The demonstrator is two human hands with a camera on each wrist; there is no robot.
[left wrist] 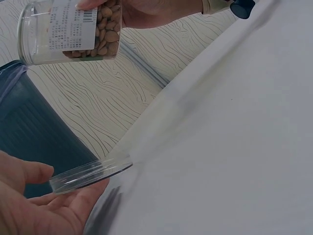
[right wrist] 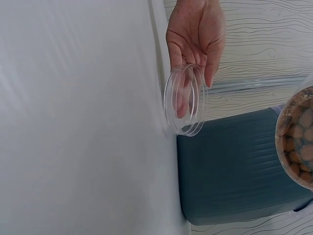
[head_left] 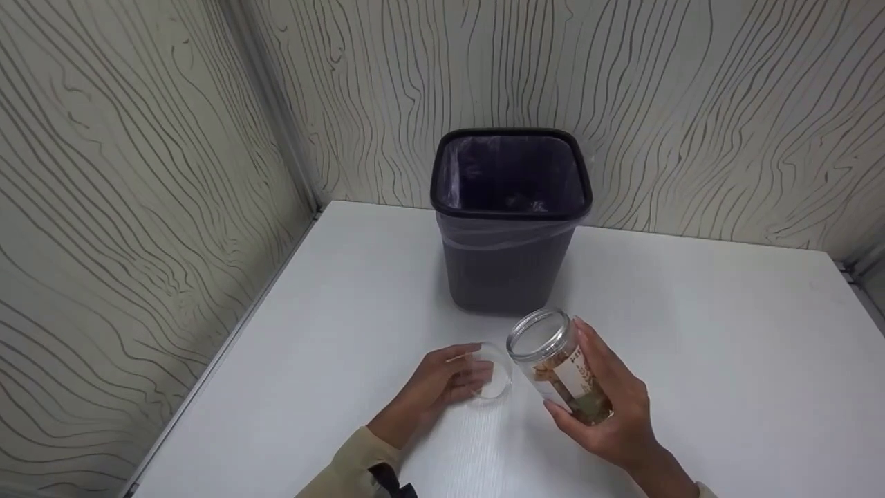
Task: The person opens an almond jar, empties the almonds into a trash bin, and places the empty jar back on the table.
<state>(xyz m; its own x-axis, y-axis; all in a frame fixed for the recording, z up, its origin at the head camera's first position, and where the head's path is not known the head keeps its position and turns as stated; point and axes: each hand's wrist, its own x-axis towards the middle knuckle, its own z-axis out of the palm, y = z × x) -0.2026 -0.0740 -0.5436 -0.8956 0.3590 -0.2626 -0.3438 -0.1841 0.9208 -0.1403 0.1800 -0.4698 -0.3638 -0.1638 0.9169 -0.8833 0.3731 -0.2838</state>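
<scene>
A: ok so what were the fingers up to?

B: left hand (head_left: 442, 380) had a clear lid (left wrist: 90, 175), thumb at one edge and the other fingers under and behind it. you could see fingertips right through the plastic. couldn't tell whether its low edge touched the table (head_left: 332, 311) below the fingers.

A: and the other one?

B: right hand (head_left: 615, 408) had a solid grip on a jar (head_left: 561, 370), thumb along one side, fingers along the far side. jar was tipped over, not upright, with its uncovered mouth poking out past the fingertips, over toward the left hand's side.

A: anything in it?

B: yep, brown nuts (left wrist: 108, 32), looked like almonds, piled at the bottom end closer to the palm. there was a white label (left wrist: 73, 24) with print and a barcode too, partly under a fingertip.

A: so lid vs jar?

B: apart. lid sat lower, off to the left of the right fingers.

A: and further out?

B: dark bin (head_left: 508, 277) just beyond both sets of fingertips, standing on the table with a see-through liner (head_left: 511, 238) folded over its rim. past that, a pale wall (head_left: 657, 117) with wavy grain lines. back behind the left fingers, a tan sleeve (head_left: 349, 470) and a dark strap (head_left: 387, 477) at the wrist.
</scene>
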